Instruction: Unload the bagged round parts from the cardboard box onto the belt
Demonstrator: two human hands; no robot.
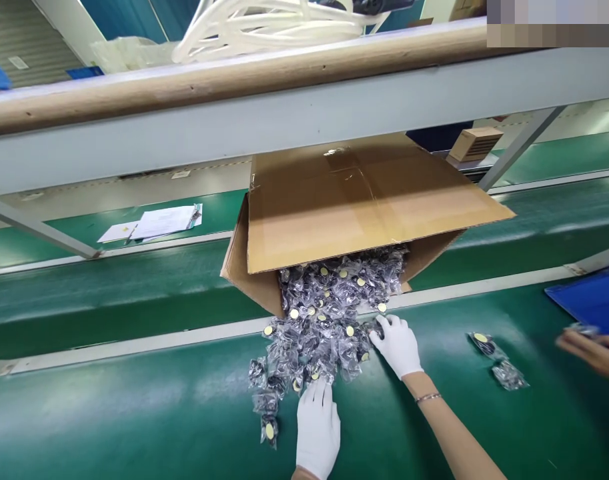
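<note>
A cardboard box [334, 200] lies tipped on its side on the green table [134, 413]. Several small clear bags with dark parts and yellow dots spill from it in a pile [319, 327]. My left hand [317, 427], in a white glove, lies flat with fingers stretched out at the pile's near edge. My right hand [397, 343], also gloved, has its fingers curled on the bags at the pile's right side; whether it grips one I cannot make out. Two loose bags [497, 360] lie apart to the right.
Another person's bare hand [591, 350] reaches in at the right edge beside a blue tray [591, 300]. Papers [154, 222] lie on the far green belt. A grey shelf beam [284, 120] crosses overhead, with white hangers [264, 27] on top.
</note>
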